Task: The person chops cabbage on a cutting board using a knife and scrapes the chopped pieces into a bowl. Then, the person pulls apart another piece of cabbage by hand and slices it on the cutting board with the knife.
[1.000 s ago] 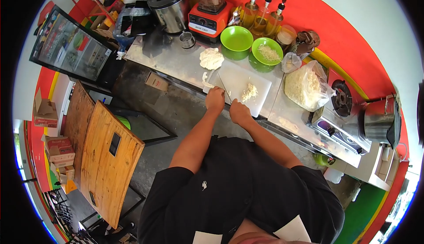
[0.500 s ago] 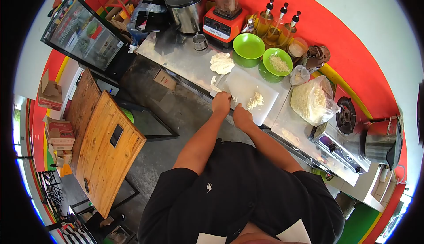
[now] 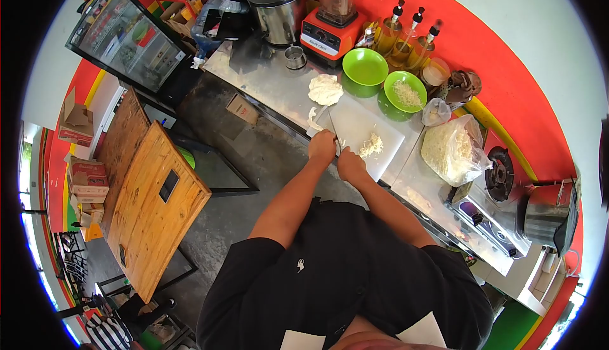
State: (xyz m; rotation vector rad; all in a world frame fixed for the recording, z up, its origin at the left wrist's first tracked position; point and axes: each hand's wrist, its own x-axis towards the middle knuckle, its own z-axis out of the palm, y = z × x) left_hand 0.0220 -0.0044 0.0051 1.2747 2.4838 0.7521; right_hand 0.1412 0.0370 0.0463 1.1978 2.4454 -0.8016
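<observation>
Head view | pale shredded heap (image 3: 371, 145) on white rectangular plastic cutting board (image 3: 383, 136) | at board's near edge: right hand (image 3: 351, 164), fingers apparently clamped on slim metal knife (image 3: 335, 126); left hand (image 3: 322, 146), grip cannot tell | judged step: cutting; further strokes call for left fingers clear

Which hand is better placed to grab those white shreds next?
Probably the right hand: it sits closer to the white shreds on the cutting board, while the left hand is farther off. What each hand grips is unclear.
</observation>
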